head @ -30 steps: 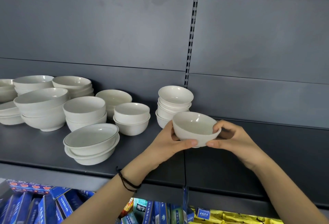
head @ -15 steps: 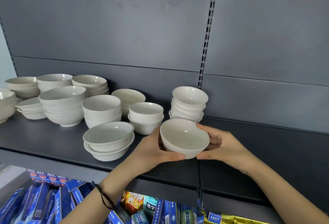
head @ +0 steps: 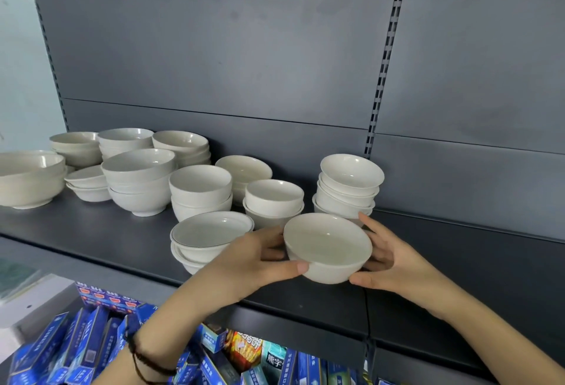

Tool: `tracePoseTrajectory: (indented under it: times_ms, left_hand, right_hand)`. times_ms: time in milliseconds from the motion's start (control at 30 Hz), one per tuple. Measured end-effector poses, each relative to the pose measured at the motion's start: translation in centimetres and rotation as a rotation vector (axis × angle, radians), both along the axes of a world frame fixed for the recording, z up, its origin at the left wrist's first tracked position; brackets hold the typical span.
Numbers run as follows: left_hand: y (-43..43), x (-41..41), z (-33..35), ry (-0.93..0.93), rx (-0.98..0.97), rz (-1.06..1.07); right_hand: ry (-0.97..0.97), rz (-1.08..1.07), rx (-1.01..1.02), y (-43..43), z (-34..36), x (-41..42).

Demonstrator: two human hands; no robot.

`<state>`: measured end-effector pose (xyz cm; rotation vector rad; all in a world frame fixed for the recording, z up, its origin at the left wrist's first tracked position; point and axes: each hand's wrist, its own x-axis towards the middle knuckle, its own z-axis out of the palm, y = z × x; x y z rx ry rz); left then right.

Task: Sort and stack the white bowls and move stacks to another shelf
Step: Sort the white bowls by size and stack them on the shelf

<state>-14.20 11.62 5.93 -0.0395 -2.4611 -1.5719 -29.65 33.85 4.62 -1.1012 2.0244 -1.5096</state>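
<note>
I hold one small white bowl (head: pixel 327 247) just above the dark shelf (head: pixel 91 232), tilted a little toward me. My left hand (head: pixel 256 259) grips its left side with the thumb under the rim, and my right hand (head: pixel 394 259) grips its right side. Right behind it stands a stack of small white bowls (head: pixel 348 189). To its left sit a stack of two shallow bowls (head: pixel 208 238) and a pair of small bowls (head: pixel 273 201). Several more stacks of larger white bowls (head: pixel 137 183) fill the shelf's left part.
The shelf's right half (head: pixel 474 268) beyond the slotted upright (head: pixel 385 57) is bare metal. Below the shelf edge lie several blue boxes (head: pixel 79 342) and colourful packets (head: pixel 247 348). A big bowl (head: pixel 27 176) stands at the far left.
The held bowl has shifted left and lower, from the bare right half to in front of the small-bowl stack, tilting toward me. The camera has panned left, showing more stacks.
</note>
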Motion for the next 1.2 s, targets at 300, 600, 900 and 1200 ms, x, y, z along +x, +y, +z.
tracePoseTrajectory:
  times_ms: [300, 600, 900, 1200]
  left_hand:
    - [1.4, -1.0, -0.9, -0.032, 0.127, 0.024]
    - [-1.1, 0.8, 6.2, -0.038, -0.09, 0.245]
    - [-6.3, -4.7, 6.2, -0.099, -0.549, 0.399]
    - [-6.4, -5.2, 5.3, -0.154, -0.585, 0.409]
  right_hand:
    - [-0.019, 0.1, -0.003, -0.5, 0.4, 0.5]
    - [-0.031, 0.114, 0.019, -0.5, 0.6, 0.0]
    - [-0.069, 0.104, -0.028, -0.8, 0.2, 0.0]
    - [-0.09, 0.115, -0.071, -0.9, -0.1, -0.1]
